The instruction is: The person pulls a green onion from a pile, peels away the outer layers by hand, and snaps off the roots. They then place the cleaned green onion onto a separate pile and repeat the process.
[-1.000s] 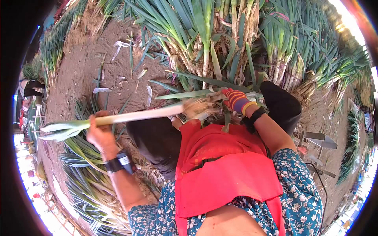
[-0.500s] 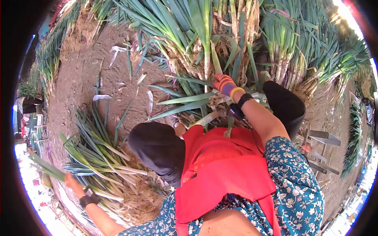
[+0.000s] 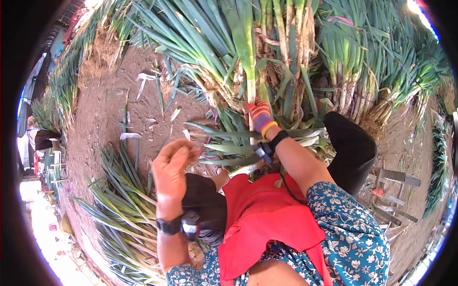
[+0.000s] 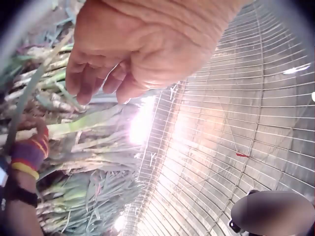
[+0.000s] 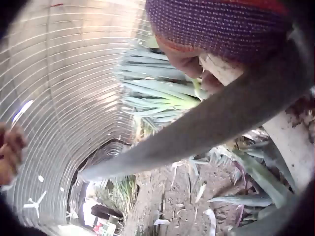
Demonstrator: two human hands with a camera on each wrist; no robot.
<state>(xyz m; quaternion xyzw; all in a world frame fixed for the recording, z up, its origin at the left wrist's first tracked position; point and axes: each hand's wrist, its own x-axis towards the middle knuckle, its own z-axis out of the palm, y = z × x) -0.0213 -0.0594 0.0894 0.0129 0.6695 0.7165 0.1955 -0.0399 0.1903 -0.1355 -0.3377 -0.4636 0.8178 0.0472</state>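
In the head view my bare left hand (image 3: 171, 169) is raised beside the left knee, fingers loosely bent and holding nothing. The left wrist view shows the same hand (image 4: 142, 46) with its palm bare. My right hand (image 3: 260, 118), in a striped knit glove with bare fingertips, grips the pale stalk of a leek (image 3: 251, 71) at the front of the standing bundle. Seen from the right wrist, the fingers (image 5: 184, 61) curl round the white stalk, and a long grey-green leaf (image 5: 197, 130) crosses before them.
A pile of leeks (image 3: 124, 205) lies on the ground to the left. Upright leek bundles (image 3: 353, 62) line the back and right. Loose leaves (image 3: 229, 148) lie between the knees. A metal stand (image 3: 400, 177) is at right, and scraps of white plastic (image 3: 130, 136) dot the soil.
The left hand carried a leek out to the left over the pile, let it go and came back bare. My right hand moved from the root trimmings between the knees to a standing leek's stalk.
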